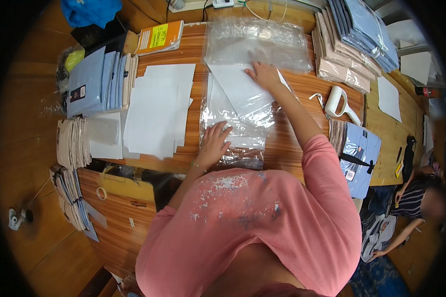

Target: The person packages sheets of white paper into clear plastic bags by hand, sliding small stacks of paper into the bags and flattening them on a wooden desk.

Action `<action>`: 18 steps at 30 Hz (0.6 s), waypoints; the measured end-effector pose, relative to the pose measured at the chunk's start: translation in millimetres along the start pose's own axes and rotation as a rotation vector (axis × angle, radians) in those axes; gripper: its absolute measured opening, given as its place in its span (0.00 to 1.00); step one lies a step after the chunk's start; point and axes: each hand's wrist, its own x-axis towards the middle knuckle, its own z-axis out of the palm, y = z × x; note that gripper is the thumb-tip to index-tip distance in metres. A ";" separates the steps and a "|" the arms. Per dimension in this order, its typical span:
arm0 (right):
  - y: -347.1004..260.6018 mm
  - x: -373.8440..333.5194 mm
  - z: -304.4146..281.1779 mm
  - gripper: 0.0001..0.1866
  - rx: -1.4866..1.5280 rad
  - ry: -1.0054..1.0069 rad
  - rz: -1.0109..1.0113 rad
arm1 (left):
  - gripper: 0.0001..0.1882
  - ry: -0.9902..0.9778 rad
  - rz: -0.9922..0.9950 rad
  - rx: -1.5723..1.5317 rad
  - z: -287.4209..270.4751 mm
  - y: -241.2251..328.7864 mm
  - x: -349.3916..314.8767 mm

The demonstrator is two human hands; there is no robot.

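Clear plastic bags (pixel 257 42) lie on the striped wooden table in front of me, with a shiny bag (pixel 233 141) nearer my body. A white sheet (pixel 233 94) rests slanted among them; I cannot tell whether it is inside the shiny bag. My left hand (pixel 214 144) lies flat on the near left part of the shiny bag, fingers apart. Farther off, my right hand (pixel 264 75) is spread over the upper part of the white sheet. Its fingertips show hazily through the edge of the far clear plastic.
Loose white sheets (pixel 153 114) lie to the left, beside bagged folded blue shirts (pixel 87 86). At the back left is an orange notebook (pixel 158 38). On the right are a white lint roller (pixel 338 104), bagged blue shirts (pixel 359 153) and tall garment stacks (pixel 344 54). A person (pixel 411 203) works at far right.
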 end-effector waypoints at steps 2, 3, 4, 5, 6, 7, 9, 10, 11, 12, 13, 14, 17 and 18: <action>-11.3 -33.5 -11.1 0.28 0.004 -0.025 -0.106 | 0.25 0.000 -0.008 0.008 -2.8 4.8 -2.4; -8.4 -55.1 -10.4 0.26 0.036 0.083 -0.187 | 0.25 -0.004 -0.003 0.012 -5.4 8.1 -0.2; -9.1 -79.2 -10.8 0.24 0.067 0.186 -0.272 | 0.21 0.044 -0.004 0.050 -6.3 12.8 -0.2; -13.1 -104.7 -16.9 0.23 0.126 0.129 -0.268 | 0.20 0.031 0.020 0.017 -10.2 16.6 0.0; -19.0 -129.2 -27.4 0.22 0.184 0.074 -0.267 | 0.18 0.021 0.042 -0.015 -16.2 19.8 0.2; -23.3 -148.6 -35.1 0.21 0.241 0.023 -0.264 | 0.16 0.013 0.069 -0.045 -21.2 22.0 0.3; -24.2 -180.2 -33.4 0.21 0.188 0.017 -0.248 | 0.11 -0.091 0.169 -0.140 -21.0 21.4 -0.2; -25.2 -193.9 -32.7 0.21 0.162 0.015 -0.237 | 0.11 -0.170 0.209 -0.133 -20.8 22.3 -0.7; -27.7 -205.0 -30.7 0.22 0.167 0.015 -0.214 | 0.10 -0.247 0.247 -0.124 -19.7 24.0 -0.6; -32.8 -214.8 -26.9 0.22 0.172 0.014 -0.192 | 0.11 -0.374 0.212 -0.161 -18.8 24.7 1.9; -38.1 -223.1 -23.7 0.22 0.175 0.021 -0.162 | 0.12 -0.382 0.126 -0.213 -24.1 31.7 9.1; -45.0 -231.4 -20.2 0.22 0.120 0.101 -0.178 | 0.12 -0.390 0.036 -0.259 -30.8 40.5 15.7; -65.4 -246.9 -12.5 0.21 0.260 0.040 -0.126 | 0.14 -0.154 0.078 -0.323 -22.5 45.7 50.4; -68.9 -250.5 -11.8 0.20 0.347 0.068 -0.173 | 0.14 -0.059 0.208 -0.310 -14.6 45.7 68.6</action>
